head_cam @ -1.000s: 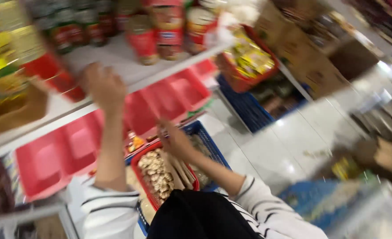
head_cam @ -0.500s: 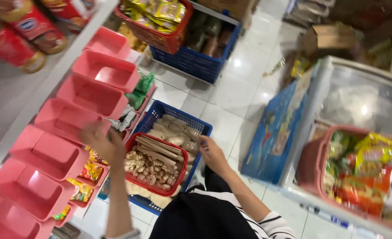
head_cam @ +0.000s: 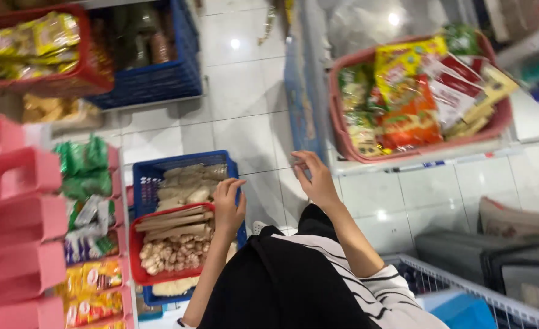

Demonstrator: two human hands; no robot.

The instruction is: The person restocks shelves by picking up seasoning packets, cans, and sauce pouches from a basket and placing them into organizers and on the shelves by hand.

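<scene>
My left hand (head_cam: 228, 206) hovers with loosely curled fingers over the right edge of a red tray (head_cam: 137, 263) of packed snacks. The tray sits inside a blue basket (head_cam: 146, 173) on the floor, and the hand holds nothing. My right hand (head_cam: 316, 180) is raised to the right of the basket, fingers spread and empty, above the white tiled floor (head_cam: 251, 131). It is close to the corner of a chest freezer (head_cam: 303, 91). My dark top and striped sleeves fill the bottom of the view.
Pink shelf bins (head_cam: 20, 219) with green and yellow sachets (head_cam: 87, 167) line the left. A red basket of packets (head_cam: 35, 42) sits on another blue crate (head_cam: 160, 79) at the top left. A pink basket of snack bags (head_cam: 415, 97) rests on the freezer. A white wire rack (head_cam: 464, 289) is at bottom right.
The view has swung down and right, away from the shelf. My left hand dropped from the pink bins to the tray's edge. My right hand lifted off the basket and moved right.
</scene>
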